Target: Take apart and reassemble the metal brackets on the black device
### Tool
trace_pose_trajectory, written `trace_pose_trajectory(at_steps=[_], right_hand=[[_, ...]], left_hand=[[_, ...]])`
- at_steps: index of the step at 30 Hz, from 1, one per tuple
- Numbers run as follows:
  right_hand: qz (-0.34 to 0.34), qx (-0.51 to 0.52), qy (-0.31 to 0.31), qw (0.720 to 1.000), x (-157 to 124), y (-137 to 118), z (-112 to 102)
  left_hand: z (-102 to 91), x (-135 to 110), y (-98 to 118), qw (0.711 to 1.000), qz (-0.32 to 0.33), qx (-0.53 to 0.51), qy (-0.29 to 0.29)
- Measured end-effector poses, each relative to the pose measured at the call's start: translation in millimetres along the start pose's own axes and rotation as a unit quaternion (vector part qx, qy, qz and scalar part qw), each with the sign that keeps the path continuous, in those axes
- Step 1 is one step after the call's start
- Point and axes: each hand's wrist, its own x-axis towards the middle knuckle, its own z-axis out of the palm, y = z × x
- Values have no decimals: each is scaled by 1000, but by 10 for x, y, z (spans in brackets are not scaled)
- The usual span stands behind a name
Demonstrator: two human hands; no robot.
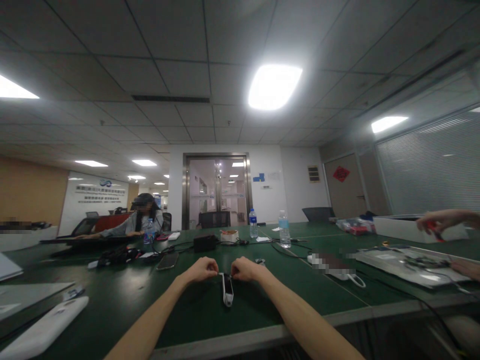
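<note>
A slim white device with a black upper face (227, 289) lies on the green table, its long side pointing toward me. My left hand (201, 270) is closed in a pinch beside its far left end, with a small pale bit showing at the fingertips that is too small to name. On the other side, my right hand (246, 270) has its fingers curled together by the far right end of the device. Whatever the right fingers may hold is hidden, and I cannot tell whether they touch the device.
A phone (167, 261) lies left of my hands. Beyond them are a black box (204, 243), cables and water bottles (284, 231). A co-worker's hand (442, 221) holds something red at the right, above a flat panel (405, 265). Another person (144, 215) sits across the table.
</note>
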Motion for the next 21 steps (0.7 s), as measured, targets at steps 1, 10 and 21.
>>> trace_pose_trajectory(at_steps=[1, 10, 21], right_hand=[[1, 1, -1, 1000, -1, -1, -2], [1, 4, 6, 1000, -17, -11, -16], [8, -8, -8, 1000, -17, -52, -38]], left_hand=[[4, 1, -2, 1000, -3, -9, -3], [6, 2, -24, 1000, -14, -18, -6], [84, 2, -34, 995, -72, -3, -64]])
